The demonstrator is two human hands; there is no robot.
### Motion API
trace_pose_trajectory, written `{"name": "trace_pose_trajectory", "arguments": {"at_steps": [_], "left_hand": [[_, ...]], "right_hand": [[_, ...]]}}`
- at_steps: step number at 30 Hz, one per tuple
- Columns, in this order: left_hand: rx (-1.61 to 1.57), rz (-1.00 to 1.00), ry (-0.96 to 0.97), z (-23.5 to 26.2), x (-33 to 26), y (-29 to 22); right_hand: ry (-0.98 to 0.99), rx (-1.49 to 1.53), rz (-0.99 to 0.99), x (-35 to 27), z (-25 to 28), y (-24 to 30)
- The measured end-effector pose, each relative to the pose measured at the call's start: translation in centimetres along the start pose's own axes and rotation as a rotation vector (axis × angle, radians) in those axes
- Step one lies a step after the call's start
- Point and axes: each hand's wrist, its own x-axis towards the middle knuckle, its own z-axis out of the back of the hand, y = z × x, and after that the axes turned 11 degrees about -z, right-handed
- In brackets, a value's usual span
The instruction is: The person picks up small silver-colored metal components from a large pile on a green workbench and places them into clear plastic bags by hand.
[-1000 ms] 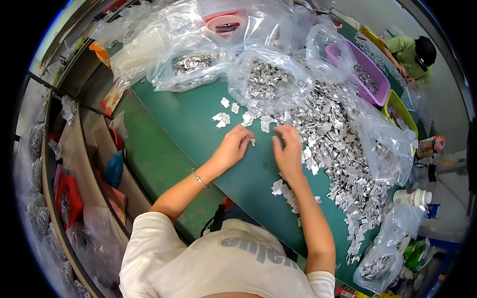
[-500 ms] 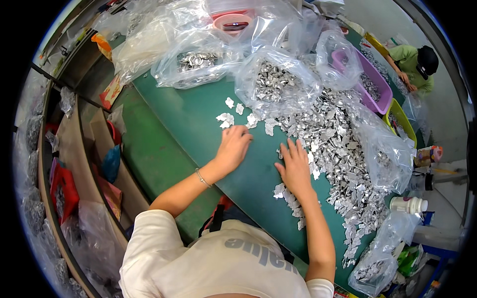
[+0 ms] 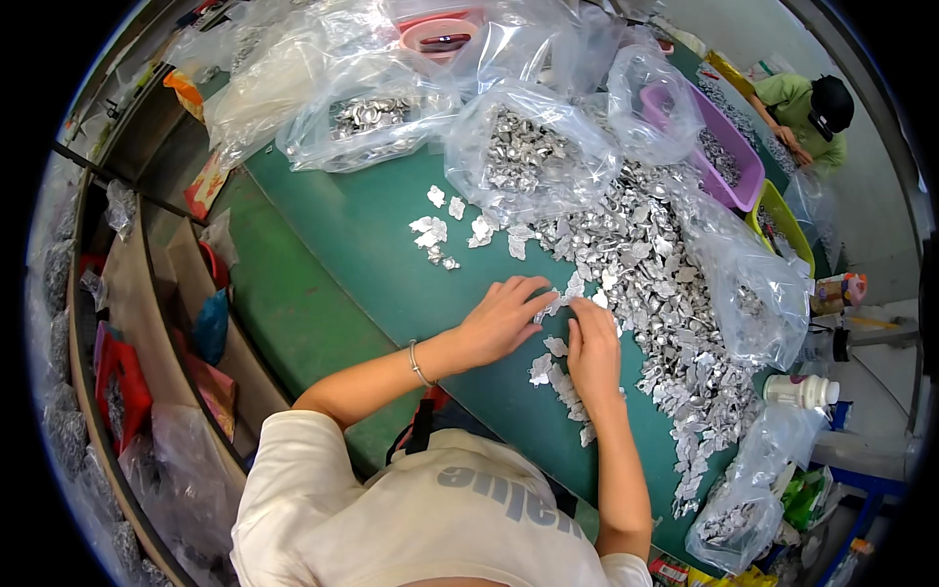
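Green surface [image 3: 372, 264] carries the work: nearest the person, the left hand [image 3: 504, 318] lies palm down with fingers spread and loosely open, its fingertips on small silver foil pieces [image 3: 562, 293], while the right hand [image 3: 592, 347] lies flat beside it, fingers together, pinching nothing that I can make out. From there toward 2 o'clock spreads the big silver heap [image 3: 665, 313], and at 12 o'clock sit clear plastic bags [image 3: 528, 157] of the same pieces. Sliding a few pieces out with light fingertip pressure should keep them from creasing.
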Motion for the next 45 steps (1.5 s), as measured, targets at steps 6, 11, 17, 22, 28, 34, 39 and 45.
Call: {"name": "trace_pose_trajectory", "arguments": {"at_steps": [6, 11, 17, 22, 28, 34, 39, 45], "left_hand": [[0.036, 0.093, 0.063, -1.0, 0.3, 0.6], [0.379, 0.165, -0.143, 1.4, -1.2, 3.9], [0.125, 0.004, -0.033, -1.2, 0.2, 0.3], [-0.220, -0.015, 0.088, -2.9, -0.8, -1.0], [-0.341, 0.033, 0.064, -2.0, -1.2, -3.5], [-0.447, -0.026, 0.249, -3.3, -4.2, -6.3], [-0.693, 0.228, -0.070, -1.1, -4.6, -8.6], [-0.941, 0.243, 0.213, -0.5, -8.0, -10.4]], "right_hand": [[-0.139, -0.205, 0.143, 1.7, -0.6, -0.4], [0.026, -0.134, 0.102, -0.2, 1.0, -0.8], [-0.053, 0.027, 0.081, 0.6, 0.7, 0.0], [0.189, 0.045, 0.026, -2.4, 1.1, -0.6], [0.280, 0.252, -0.030, -4.8, 4.5, -1.7], [0.324, 0.359, -0.065, -9.6, 4.7, -3.1], [0.068, 0.204, -0.169, -12.4, 5.7, -3.6], [0.038, 0.182, -0.230, -13.1, 5.9, -4.1]]}}
